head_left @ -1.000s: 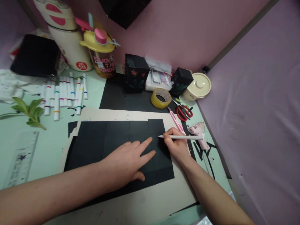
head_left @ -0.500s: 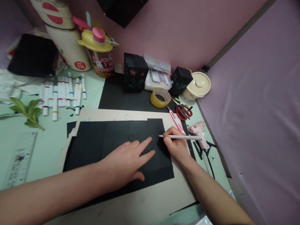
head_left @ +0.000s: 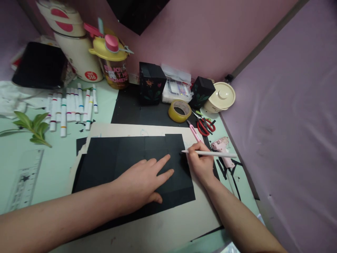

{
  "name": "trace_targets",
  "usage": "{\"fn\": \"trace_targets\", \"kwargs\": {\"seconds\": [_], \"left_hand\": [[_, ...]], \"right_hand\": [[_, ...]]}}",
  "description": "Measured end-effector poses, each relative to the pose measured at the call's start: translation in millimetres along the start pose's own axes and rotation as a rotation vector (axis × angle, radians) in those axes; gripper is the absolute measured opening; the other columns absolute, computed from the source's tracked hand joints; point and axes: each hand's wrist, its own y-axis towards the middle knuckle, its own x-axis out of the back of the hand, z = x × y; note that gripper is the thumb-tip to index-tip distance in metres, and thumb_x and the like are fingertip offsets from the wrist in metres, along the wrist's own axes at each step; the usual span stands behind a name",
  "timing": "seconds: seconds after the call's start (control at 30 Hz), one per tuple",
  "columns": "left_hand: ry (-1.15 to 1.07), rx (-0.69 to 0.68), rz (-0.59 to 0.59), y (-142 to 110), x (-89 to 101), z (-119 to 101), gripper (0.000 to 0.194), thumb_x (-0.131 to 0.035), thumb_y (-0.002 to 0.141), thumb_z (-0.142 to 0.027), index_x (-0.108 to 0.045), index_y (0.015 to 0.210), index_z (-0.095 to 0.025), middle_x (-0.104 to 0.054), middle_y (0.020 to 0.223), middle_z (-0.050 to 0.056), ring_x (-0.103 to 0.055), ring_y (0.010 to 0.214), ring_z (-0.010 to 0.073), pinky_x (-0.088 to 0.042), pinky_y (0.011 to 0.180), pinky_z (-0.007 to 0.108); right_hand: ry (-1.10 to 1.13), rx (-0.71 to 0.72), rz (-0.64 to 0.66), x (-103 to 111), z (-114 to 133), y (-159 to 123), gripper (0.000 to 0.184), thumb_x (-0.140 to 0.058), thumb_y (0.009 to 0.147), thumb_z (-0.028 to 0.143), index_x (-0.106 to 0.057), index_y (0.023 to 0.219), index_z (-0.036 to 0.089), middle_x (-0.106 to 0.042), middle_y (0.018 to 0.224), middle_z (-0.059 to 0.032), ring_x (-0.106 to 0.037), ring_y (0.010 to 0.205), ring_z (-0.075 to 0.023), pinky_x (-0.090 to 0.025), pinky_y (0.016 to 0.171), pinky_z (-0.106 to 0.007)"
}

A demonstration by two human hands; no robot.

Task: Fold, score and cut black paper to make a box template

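Observation:
A black paper sheet lies on a beige cardboard mat on the pale green desk. My left hand rests flat on the black sheet with its fingers spread, pointing right. My right hand is closed on a white pen that lies nearly level, its tip just past the sheet's right edge and pointing left.
A pink craft knife, red scissors, a pink glue gun and a yellow tape roll lie beyond my right hand. Two black decorated boxes, a cream lidded pot, several markers, a ruler and bottles crowd the back and left.
My right hand and the pen have shifted slightly right, drawing the pen tip off the black sheet's edge. My left hand has stayed put.

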Motion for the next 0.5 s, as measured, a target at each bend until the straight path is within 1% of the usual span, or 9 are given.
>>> {"fn": "trace_targets", "kwargs": {"seconds": [0.1,0.17,0.27,0.43,0.5], "left_hand": [[-0.005,0.003,0.011,1.0,0.9,0.0,0.077,-0.076,0.076,-0.053,-0.048,0.144,-0.03,-0.031,0.157,0.017,-0.059,0.11,0.0311,-0.045,0.086,0.038],[-0.005,0.004,0.026,1.5,2.2,-0.3,0.077,-0.075,0.077,-0.053,-0.047,0.144,-0.029,-0.031,0.157,0.018,-0.06,0.109,0.0314,-0.045,0.085,0.038],[0.007,0.001,0.042,1.1,3.5,-0.5,0.076,-0.074,0.078,-0.054,-0.047,0.144,-0.029,-0.03,0.157,0.018,-0.06,0.108,0.0318,-0.046,0.084,0.038],[-0.003,0.004,0.011,0.1,2.1,-0.1,0.075,-0.076,0.076,-0.052,-0.049,0.143,-0.029,-0.032,0.157,0.017,-0.06,0.109,0.0311,-0.046,0.085,0.038],[-0.005,0.005,0.02,0.4,2.0,-0.1,0.075,-0.075,0.077,-0.052,-0.049,0.143,-0.029,-0.032,0.157,0.017,-0.06,0.11,0.0315,-0.046,0.086,0.038]], "right_hand": [[0.116,-0.051,-0.16,2.3,-6.0,2.5,0.019,-0.059,0.081,0.024,-0.051,0.064,0.022,-0.051,0.057,0.005,-0.045,0.052,-0.012,-0.037,0.052,-0.026],[0.201,-0.1,-0.199,3.8,-10.3,5.1,0.018,-0.06,0.082,0.026,-0.051,0.066,0.022,-0.05,0.054,0.0058,-0.043,0.048,-0.0112,-0.034,0.048,-0.025],[0.29,-0.146,-0.226,5.3,-14.4,8.6,0.016,-0.06,0.082,0.026,-0.052,0.069,0.022,-0.05,0.052,0.0064,-0.042,0.047,-0.0109,-0.032,0.046,-0.024],[0.284,-0.153,-0.212,5.7,-15.7,9.8,0.015,-0.061,0.081,0.029,-0.051,0.07,0.023,-0.049,0.053,0.0063,-0.043,0.048,-0.0112,-0.033,0.046,-0.024],[0.277,-0.149,-0.202,5.7,-15.9,9.5,0.015,-0.06,0.081,0.03,-0.051,0.071,0.023,-0.049,0.053,0.0063,-0.043,0.047,-0.0111,-0.033,0.046,-0.024]]}}
